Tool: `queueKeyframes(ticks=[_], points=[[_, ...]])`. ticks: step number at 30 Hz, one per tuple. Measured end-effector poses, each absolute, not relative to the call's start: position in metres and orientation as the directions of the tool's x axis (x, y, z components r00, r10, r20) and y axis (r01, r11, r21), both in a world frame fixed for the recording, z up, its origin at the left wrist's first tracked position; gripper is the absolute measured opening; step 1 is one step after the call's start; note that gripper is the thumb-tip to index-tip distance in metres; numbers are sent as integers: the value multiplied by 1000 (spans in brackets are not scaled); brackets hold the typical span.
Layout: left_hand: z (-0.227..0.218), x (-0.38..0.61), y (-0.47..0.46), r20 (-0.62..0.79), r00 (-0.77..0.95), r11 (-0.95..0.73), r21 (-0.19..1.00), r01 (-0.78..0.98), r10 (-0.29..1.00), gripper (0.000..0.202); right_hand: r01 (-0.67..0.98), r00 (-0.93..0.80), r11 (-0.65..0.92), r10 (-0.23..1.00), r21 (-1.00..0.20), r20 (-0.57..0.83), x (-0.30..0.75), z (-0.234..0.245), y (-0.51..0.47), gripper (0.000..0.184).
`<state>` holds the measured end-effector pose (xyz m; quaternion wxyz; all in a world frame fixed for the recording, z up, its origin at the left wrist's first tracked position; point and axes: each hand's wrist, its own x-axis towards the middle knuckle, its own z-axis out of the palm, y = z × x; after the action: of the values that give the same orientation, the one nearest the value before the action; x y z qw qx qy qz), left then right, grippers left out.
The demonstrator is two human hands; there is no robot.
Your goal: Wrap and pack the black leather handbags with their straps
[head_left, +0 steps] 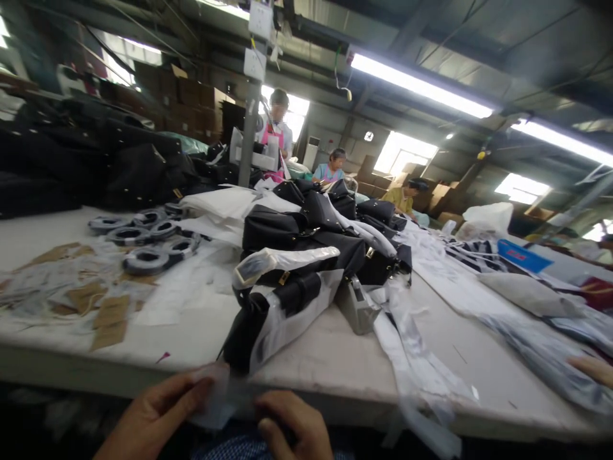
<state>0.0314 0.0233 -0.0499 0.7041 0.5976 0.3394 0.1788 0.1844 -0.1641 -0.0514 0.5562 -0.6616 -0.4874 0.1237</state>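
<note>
My left hand [165,406] pinches a thin, translucent white plastic piece [218,402] in front of the table edge. To its right, my right hand [294,421] is closed with curled fingers. A blurred see-through part stretches towards it, but what those fingers hold is hidden. Just beyond both hands, a black handbag [246,332] leans at the table's front, partly wrapped in white tissue [297,322]. A clear-wrapped strap or handle [287,257] lies across it. Behind it are piled several more black bags [272,227] with gold-coloured metal fittings.
On the white table [335,364] lie wrapped ring-shaped coils [146,260], brown paper tags [110,319], a grey block [357,310] and loose plastic wrap [421,358]. A metal post [248,134] rises behind. Another person's hand [594,369] reaches in at right; several co-workers are further back.
</note>
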Motion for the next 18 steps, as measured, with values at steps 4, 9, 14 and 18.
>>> queueKeyframes(ticks=[4, 9, 14, 18], points=[[-53, 30, 57, -61, 637, -81, 978, 191, 769, 64, 472, 519, 103, 770, -876, 371, 179, -47, -128, 30], [-54, 56, 73, -48, 826, -134, 980, 148, 562, 51, 305, 577, 52, 784, -951, 228, 169, -49, -99, 49], [-61, 68, 67, -2, 827, -196, 971, 135, 562, 46, 395, 565, -32, 796, -918, 216, 184, -31, -98, 38], [-62, 72, 44, 64, 839, -263, 960, 96, 540, 42, 411, 587, -78, 785, -908, 198, 201, -25, -117, 37]])
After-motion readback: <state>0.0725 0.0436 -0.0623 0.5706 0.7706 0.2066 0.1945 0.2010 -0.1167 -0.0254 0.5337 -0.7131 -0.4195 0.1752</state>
